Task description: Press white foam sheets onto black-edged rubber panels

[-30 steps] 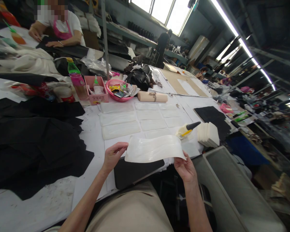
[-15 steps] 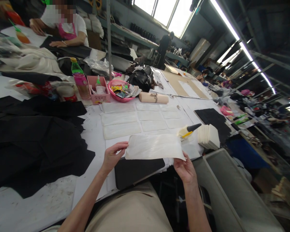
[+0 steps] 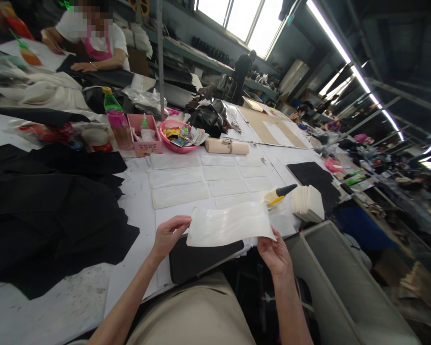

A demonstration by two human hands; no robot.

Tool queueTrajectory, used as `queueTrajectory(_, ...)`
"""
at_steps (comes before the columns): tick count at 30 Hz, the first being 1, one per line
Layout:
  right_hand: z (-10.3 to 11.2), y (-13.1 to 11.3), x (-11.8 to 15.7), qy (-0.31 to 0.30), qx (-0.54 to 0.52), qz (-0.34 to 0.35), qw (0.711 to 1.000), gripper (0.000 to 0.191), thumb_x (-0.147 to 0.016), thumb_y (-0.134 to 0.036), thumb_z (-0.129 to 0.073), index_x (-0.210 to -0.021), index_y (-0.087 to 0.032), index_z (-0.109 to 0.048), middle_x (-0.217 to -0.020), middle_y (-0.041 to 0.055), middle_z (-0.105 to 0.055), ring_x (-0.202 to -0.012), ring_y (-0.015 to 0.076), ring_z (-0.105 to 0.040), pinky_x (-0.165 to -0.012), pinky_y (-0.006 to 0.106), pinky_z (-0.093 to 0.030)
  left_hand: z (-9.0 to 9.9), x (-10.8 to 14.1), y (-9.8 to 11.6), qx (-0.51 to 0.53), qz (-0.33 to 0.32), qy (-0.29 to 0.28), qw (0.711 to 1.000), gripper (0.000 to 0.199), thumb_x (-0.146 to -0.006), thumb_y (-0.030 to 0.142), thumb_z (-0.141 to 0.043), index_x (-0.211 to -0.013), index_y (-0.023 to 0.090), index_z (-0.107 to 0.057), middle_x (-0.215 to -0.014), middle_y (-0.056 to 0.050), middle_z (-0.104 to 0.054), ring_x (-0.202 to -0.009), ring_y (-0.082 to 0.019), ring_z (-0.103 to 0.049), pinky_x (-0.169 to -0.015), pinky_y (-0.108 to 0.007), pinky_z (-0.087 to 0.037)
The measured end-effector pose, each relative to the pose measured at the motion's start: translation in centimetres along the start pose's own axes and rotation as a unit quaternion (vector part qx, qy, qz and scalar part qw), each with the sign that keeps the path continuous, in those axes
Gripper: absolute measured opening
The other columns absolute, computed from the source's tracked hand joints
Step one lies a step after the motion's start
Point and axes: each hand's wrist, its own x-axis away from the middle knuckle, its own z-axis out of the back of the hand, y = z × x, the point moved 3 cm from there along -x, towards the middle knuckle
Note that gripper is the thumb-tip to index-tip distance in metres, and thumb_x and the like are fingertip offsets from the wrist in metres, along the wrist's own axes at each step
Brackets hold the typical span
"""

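A thin white rectangular sheet (image 3: 230,224) with a glossy, streaked top is held up between my hands, above the table edge. My left hand (image 3: 170,233) pinches its left end between thumb and fingers. My right hand (image 3: 276,250) grips the lower right corner, its fingers partly under the sheet. The sheet bows in a slight wave. Beneath it lies a dark flat board (image 3: 201,258). Several similar white pieces (image 3: 179,194) are laid in rows on the table beyond. A pale container with a yellow-handled tool (image 3: 276,200) stands just behind the sheet's right end.
Black cut pieces (image 3: 57,215) are heaped at left. A pink box (image 3: 144,136), a pink basin (image 3: 179,139) and a bottle (image 3: 118,122) stand at the back. At right are a stack of white pieces (image 3: 308,203) and a grey bin (image 3: 330,268). A co-worker (image 3: 96,43) sits far left.
The sheet has flexed from nearly flat into a wave, its left front edge dropping slightly. Both hands keep their hold. The view has shifted a little.
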Motion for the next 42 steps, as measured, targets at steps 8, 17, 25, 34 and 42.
queueTrajectory(8,-0.2,0.3,0.1,0.010,-0.014,-0.006,1.000,0.022,-0.080,-0.002,-0.062,-0.080,-0.019,-0.050,-0.062,-0.0099,-0.060,-0.043,0.0022,-0.050,-0.037,0.011,-0.041,0.0,0.6,-0.1,0.023,0.013,0.006,1.000,0.012,-0.078,0.028,-0.067,-0.084,0.023,-0.075,-0.090,-0.005,-0.076,-0.077,-0.018,-0.071,-0.070,-0.030,-0.060)
queueTrajectory(17,-0.5,0.6,0.4,0.030,-0.036,0.000,0.999,0.024,-0.077,0.001,-0.064,-0.078,-0.019,-0.050,-0.060,-0.0099,-0.058,-0.043,0.0030,-0.050,-0.035,0.012,-0.042,-0.5,1.5,0.0,0.082,0.054,-0.022,0.995,0.016,-0.080,0.029,-0.063,-0.085,0.019,-0.075,-0.100,-0.009,-0.073,-0.094,-0.021,-0.069,-0.077,-0.030,-0.059)
queueTrajectory(25,-0.5,0.7,0.5,0.035,-0.026,0.003,0.999,0.026,-0.077,0.000,-0.064,-0.077,-0.020,-0.048,-0.060,-0.0100,-0.058,-0.042,0.0030,-0.050,-0.034,0.012,-0.042,-0.4,2.3,-1.3,0.109,0.124,-0.022,0.986,0.026,-0.079,0.034,-0.063,-0.096,0.018,-0.074,-0.112,-0.009,-0.071,-0.106,-0.025,-0.064,-0.090,-0.038,-0.055)
queueTrajectory(34,-0.6,0.7,0.9,0.054,-0.038,0.020,0.998,0.027,-0.077,0.001,-0.064,-0.084,-0.020,-0.049,-0.061,-0.0100,-0.057,-0.042,0.0024,-0.050,-0.035,0.011,-0.043,0.7,2.7,-1.9,0.202,0.176,-0.104,0.958,0.044,-0.078,0.036,-0.069,-0.119,0.019,-0.066,-0.128,-0.012,-0.063,-0.117,-0.029,-0.059,-0.104,-0.045,-0.044)
queueTrajectory(42,0.4,0.4,0.9,0.084,-0.030,0.032,0.996,0.029,-0.074,0.002,-0.064,-0.084,-0.020,-0.049,-0.061,-0.0093,-0.057,-0.041,0.0029,-0.049,-0.034,0.012,-0.042,1.8,2.8,1.1,0.339,0.133,-0.200,0.909,0.078,-0.074,0.072,-0.055,-0.128,0.016,-0.060,-0.138,-0.017,-0.054,-0.128,-0.037,-0.047,-0.107,-0.051,-0.038)
